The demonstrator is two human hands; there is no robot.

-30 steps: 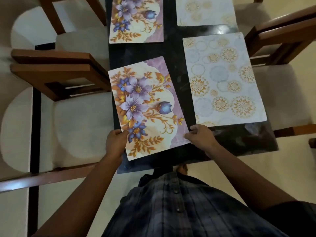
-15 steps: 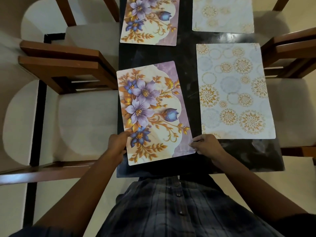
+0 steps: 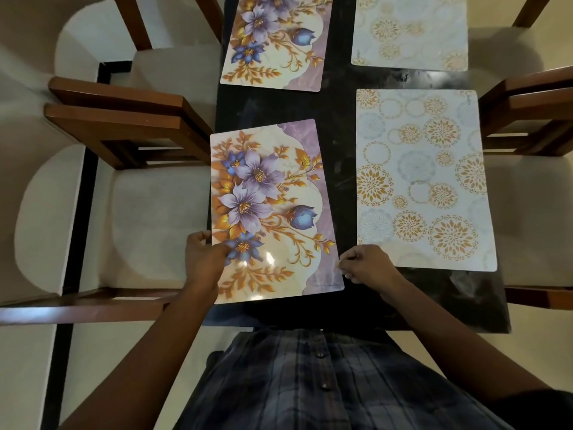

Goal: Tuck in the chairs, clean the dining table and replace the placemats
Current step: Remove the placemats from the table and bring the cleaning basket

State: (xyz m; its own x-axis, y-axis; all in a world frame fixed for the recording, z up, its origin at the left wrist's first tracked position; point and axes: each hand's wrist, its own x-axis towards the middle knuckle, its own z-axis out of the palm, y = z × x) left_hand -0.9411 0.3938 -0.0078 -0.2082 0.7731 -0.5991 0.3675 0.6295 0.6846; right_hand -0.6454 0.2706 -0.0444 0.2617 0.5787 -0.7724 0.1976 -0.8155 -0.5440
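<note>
Left hand [image 3: 204, 259] pinching the floral placemat [image 3: 269, 212] at its near-left edge, thumb on top; right hand [image 3: 366, 263] curled at its near-right edge, grip unclear. Flat on the dark table [image 3: 341, 169], slightly askew, beside a circle-patterned placemat [image 3: 421, 178]. Chairs [image 3: 139, 212] tucked alongside.

Bare dark table strip [image 3: 341, 169] between floral placemat [image 3: 269, 212] and circle-patterned placemat [image 3: 421, 181].

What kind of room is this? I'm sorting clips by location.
Most likely a home dining room: a dark glossy dining table laid with a floral purple-and-gold placemat and a circle-patterned white-and-gold placemat, flanked by a cushioned wooden chair.
</note>
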